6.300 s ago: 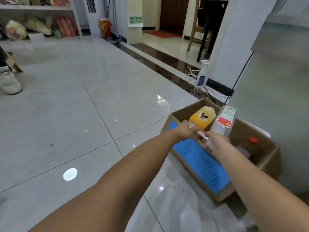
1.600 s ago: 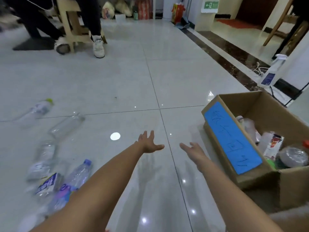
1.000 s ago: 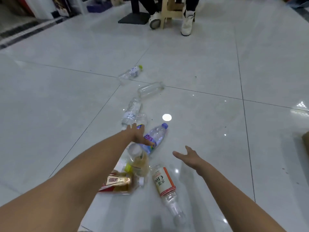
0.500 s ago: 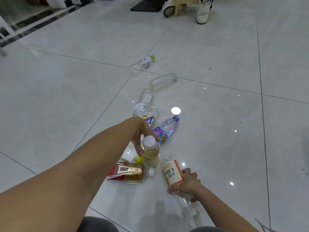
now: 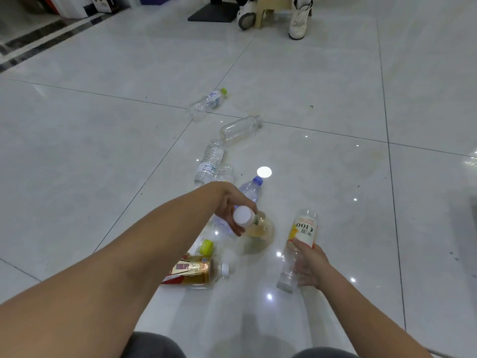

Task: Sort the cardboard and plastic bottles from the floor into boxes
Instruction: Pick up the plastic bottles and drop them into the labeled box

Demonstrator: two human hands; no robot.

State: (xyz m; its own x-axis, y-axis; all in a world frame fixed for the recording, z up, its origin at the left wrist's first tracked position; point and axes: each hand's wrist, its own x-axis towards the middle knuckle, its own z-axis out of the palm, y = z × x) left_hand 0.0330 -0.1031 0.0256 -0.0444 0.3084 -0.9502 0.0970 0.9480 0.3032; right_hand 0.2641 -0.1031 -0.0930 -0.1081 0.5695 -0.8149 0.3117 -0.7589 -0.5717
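Head view of a person crouching over a glossy tiled floor [image 5: 103,151], both bare forearms reaching forward. The left hand [image 5: 233,206] is gripping a white-capped bottle [image 5: 254,224] of pale yellow liquid by its neck, fingers closed just under the cap, the bottle tipping its cap toward the camera and its base toward the floor. The right hand [image 5: 307,266] is wrapping around the clear lower part of a bottle with a white, red and yellow label [image 5: 304,232], which is pointing away from the person with its narrow end toward the camera; whether it is touching the floor cannot be told. The two hands are working apart, each on its own bottle.

Other bottles are lying in a loose trail running away from the person. Nearest, an amber bottle with a red and gold label [image 5: 195,272] is lying on its side below the left wrist, a yellow-green cap [image 5: 206,246] showing just above it. Beyond the left hand a blue-capped clear bottle [image 5: 251,187] is partly hidden, and farther on lie a crumpled clear bottle [image 5: 210,162], an unlabelled clear bottle [image 5: 240,129] and a green-capped bottle [image 5: 207,102]. At the top edge, someone's white shoes [image 5: 298,18] are resting beside the legs of a stool [image 5: 271,9]. No sorting box is appearing in this view.
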